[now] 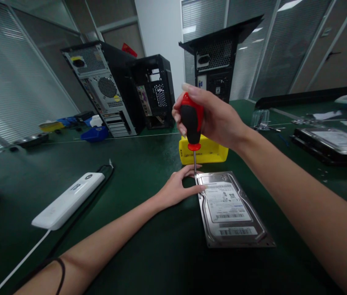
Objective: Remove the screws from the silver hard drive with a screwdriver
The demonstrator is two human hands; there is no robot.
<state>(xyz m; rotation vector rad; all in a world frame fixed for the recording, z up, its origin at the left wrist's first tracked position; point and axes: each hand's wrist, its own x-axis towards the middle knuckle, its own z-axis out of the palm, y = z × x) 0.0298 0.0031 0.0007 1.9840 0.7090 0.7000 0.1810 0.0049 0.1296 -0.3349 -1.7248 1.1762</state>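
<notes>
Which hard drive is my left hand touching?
The hard drive below the screwdriver: your left hand's thumb rests on it. No hand touches the drives at right.

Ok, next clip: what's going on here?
A person's right hand grips a red-and-black screwdriver, held upright with its tip at the far left corner of a hard drive lying flat on a green table. The left hand is at that corner, thumb over the drive's edge. A yellow bin stands just beyond.
</notes>
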